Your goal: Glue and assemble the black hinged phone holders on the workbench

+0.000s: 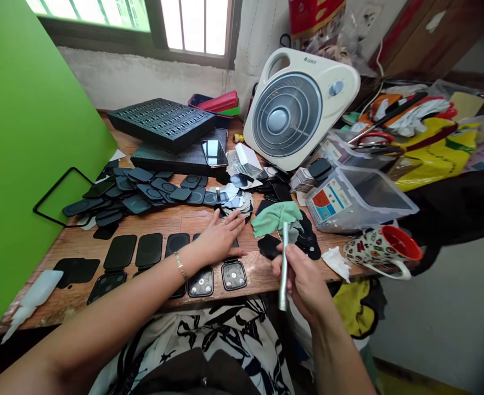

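Right now, your right hand [302,281] curls its fingers firmly around an upright metal rod [283,269], just beside a green cloth [275,218]. Your left hand [219,237] lies open, fingers spread, on the wooden workbench [61,306], just above two black plates [234,275] with metal centres.

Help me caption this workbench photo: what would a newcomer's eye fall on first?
A white round-grilled electric fan stands at the back of the wooden bench, and a large green board fills the left side. Dozens of black rounded-square pads spread across the bench's middle. At the front, the right hand grips a silver metal tube beside a green cloth, while the left hand lies open.
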### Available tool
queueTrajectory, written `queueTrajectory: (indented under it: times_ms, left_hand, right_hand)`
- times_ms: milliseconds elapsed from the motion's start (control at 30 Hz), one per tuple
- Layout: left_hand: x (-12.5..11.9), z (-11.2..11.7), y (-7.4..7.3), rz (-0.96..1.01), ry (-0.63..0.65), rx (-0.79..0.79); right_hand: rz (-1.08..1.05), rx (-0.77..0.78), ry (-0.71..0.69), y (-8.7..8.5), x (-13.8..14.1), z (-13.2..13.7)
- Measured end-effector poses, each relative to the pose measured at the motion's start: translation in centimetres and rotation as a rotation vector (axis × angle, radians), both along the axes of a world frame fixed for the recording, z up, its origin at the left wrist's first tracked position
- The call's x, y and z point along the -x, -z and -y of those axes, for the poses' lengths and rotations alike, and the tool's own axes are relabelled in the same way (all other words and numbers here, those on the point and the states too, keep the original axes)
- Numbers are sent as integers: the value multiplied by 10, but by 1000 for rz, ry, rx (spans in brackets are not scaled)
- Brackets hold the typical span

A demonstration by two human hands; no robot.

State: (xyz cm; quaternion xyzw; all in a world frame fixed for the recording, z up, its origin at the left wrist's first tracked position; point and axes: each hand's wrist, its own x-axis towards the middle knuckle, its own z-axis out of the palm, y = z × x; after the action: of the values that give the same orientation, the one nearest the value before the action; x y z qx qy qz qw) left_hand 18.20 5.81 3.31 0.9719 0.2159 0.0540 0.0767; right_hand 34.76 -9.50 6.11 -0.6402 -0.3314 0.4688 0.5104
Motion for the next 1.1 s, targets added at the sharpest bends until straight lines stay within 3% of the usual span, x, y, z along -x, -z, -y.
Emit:
queueTrajectory:
  times_ms: [100, 267, 433, 767, 933, 1100]
  left_hand:
    - [26, 19, -1, 4, -47, 42]
    - [52, 50, 13, -22, -44, 143]
    - [52, 50, 23, 24, -61, 173]
    - [53, 50, 28, 62, -61, 165]
    - [49, 49, 31, 56, -75, 191]
    - [47, 48, 28, 44, -82, 218]
  right_hand:
    - [-65, -113, 46, 0, 11, 19]
    - [506, -268, -66, 16, 38, 9]
    - [898, -406, -174, 26, 49, -12]
    - [1071, -386, -240, 45, 48, -19]
    - [1009, -241, -304, 43, 45, -25]
    - [476, 24, -394, 20, 40, -6]
